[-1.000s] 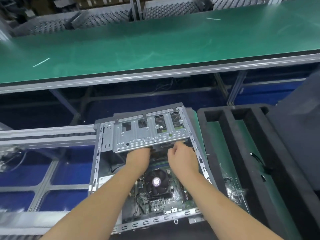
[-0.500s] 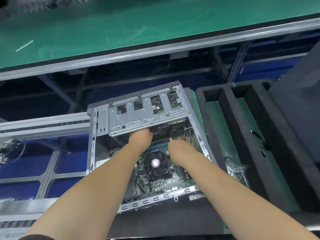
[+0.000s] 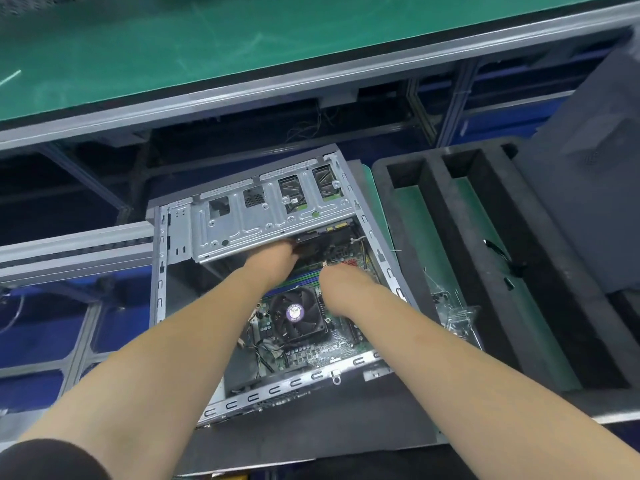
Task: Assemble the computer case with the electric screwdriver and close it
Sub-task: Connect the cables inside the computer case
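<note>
Lying open, computer case (image 3: 162, 271) shows motherboard (image 3: 311, 351).

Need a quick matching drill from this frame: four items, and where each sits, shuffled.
Items
1. CPU fan
2. drive cage
3. foam tray
4. left hand

Places
A. right of the computer case
B. fingers hidden under the cage's near edge
C. on the motherboard, between the forearms
D. across the far end of the case

Pairs: 1-C, 2-D, 3-A, 4-B
</note>
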Demonstrator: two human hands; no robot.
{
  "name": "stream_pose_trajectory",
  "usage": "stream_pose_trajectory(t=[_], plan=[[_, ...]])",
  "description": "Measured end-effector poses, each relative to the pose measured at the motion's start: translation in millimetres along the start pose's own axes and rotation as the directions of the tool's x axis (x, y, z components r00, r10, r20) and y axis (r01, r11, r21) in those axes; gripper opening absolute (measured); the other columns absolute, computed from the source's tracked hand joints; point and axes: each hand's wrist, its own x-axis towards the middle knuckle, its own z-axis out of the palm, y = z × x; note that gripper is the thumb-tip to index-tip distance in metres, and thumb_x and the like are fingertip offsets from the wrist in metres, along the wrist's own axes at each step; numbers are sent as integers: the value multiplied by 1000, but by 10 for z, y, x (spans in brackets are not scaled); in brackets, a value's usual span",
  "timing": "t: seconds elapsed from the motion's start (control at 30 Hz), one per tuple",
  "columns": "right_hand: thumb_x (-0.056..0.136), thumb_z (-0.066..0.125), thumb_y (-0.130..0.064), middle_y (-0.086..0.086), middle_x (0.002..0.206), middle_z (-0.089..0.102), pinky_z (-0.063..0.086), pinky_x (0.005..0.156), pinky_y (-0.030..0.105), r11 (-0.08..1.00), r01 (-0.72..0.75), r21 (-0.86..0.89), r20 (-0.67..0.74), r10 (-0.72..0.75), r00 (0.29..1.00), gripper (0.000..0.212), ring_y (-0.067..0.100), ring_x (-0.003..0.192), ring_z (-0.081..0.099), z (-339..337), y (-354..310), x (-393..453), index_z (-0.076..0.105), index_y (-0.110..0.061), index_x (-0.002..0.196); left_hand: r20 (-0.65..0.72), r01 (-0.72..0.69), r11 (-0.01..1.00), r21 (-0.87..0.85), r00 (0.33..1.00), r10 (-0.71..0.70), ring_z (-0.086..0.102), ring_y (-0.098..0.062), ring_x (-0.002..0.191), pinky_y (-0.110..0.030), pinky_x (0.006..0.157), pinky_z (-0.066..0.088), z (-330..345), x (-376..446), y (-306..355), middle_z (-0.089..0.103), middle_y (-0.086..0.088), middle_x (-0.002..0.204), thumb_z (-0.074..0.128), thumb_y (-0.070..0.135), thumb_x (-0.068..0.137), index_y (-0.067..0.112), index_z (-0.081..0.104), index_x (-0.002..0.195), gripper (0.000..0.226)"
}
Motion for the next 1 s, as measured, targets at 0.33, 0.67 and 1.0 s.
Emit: stream_pose_trajectory(t=[0.33, 0.67, 1.0], plan=[[92, 58, 6, 3, 76, 48, 49, 75, 39, 1000, 1, -20, -18, -1, 1000, 31, 30, 81, 56, 5, -14, 5, 42, -13, 73, 13, -82, 964, 253, 997, 81, 51, -28, 78, -38, 72, 47, -34, 33, 173, 50, -3, 83, 41, 10, 105, 10, 60, 124, 27], [92, 60, 2, 6, 94, 52, 48, 80, 40, 1000, 20, -20, -27, -20, 999, 19, 31, 87, 54, 1, -14, -11, 50, -14, 95, -32, -97, 946, 309, 993, 112, 51, -28, 81, -38, 74, 48, 42, 65, 172, 64, -13, 107, 42, 9, 104, 19, 53, 140, 38], [92, 61, 2, 4, 85, 50, 45, 78, 42, 1000, 8, -13, -32, -8, 999, 18, 31, 86, 55, 10, -36, -2, 50, -13, 93, -10, -76, 934, 350, 996, 85, 61, -33, 104, -45, 92, 53, 33, 49, 232, 63, -14, 119, 42, 8, 104, 19, 51, 142, 40]])
